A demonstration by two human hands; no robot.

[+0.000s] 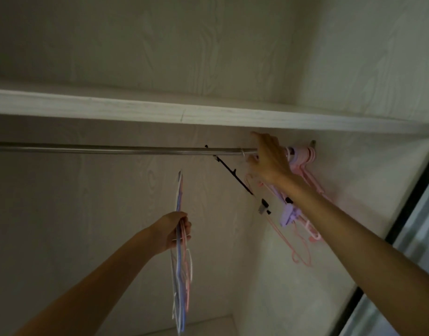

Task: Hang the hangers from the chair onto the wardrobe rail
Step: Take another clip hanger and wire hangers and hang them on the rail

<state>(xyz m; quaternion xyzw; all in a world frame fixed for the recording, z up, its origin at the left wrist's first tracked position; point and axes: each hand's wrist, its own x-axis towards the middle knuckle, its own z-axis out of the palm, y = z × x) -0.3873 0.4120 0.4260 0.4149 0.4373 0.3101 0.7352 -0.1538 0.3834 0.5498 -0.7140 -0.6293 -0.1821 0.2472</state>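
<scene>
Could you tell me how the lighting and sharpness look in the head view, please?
Head view: dim and greenish inside the wardrobe; brighter on the shelf edge. The rail bows from wide-angle distortion. The right hand and pink hangers are soft; the bundle in the left hand is slightly blurred.

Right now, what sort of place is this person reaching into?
Most likely a built-in wardrobe: a metal rail under a pale wood-grain shelf, with pink hangers on the rail's right end.
</scene>
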